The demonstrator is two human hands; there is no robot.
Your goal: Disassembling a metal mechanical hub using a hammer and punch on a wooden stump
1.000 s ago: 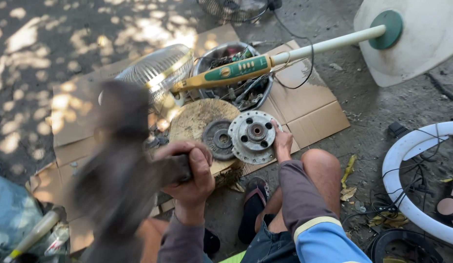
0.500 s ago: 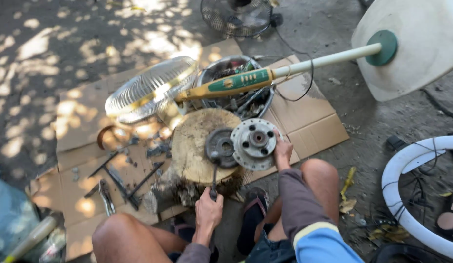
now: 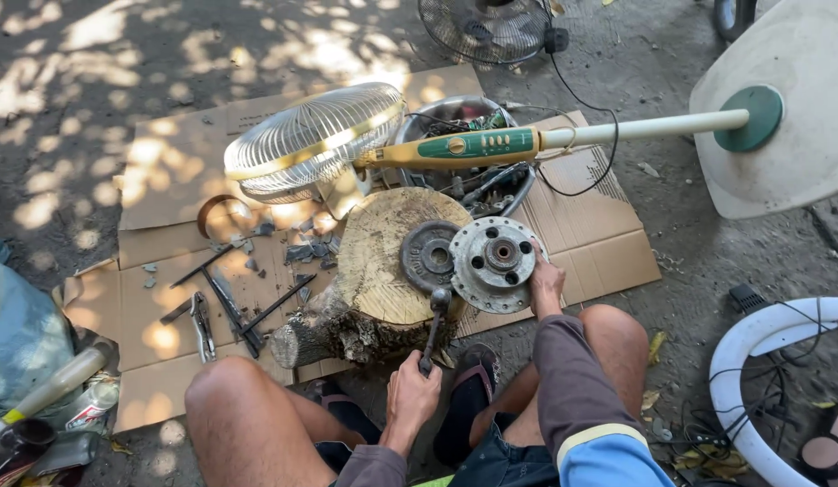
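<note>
The round metal motor housing (image 3: 496, 263) rests on the tree stump (image 3: 383, 271), steadied at its edge by the right hand (image 3: 546, 287). The hammer (image 3: 434, 326), swung high a moment ago, has dropped onto the stump, gripped tight in the left hand (image 3: 412, 397); a blow has likely just landed.

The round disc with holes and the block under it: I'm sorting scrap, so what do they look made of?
The round grey disc with bolt holes looks like bare metal, dull and rust-flecked, possibly cast. The pale block under it is a wood stump: cut face on top, rough bark below.
</note>
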